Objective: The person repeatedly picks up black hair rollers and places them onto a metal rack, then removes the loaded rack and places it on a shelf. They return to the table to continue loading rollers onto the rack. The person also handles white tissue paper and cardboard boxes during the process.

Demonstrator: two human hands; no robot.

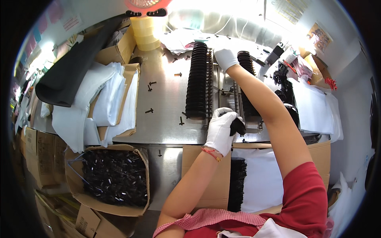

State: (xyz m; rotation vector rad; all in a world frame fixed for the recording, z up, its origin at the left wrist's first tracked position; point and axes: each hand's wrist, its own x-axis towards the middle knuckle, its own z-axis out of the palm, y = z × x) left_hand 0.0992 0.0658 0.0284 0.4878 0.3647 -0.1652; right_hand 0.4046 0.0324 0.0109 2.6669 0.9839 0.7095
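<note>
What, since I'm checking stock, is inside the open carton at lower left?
The carton holds many small black pieces, some with bright glints. Their top layer covers the carton's bottom and anything deeper.

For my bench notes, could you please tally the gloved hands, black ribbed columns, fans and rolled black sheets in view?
White-gloved hands: 2
Black ribbed columns: 2
Pink fan: 1
Rolled black sheet: 1
Total: 6
</note>
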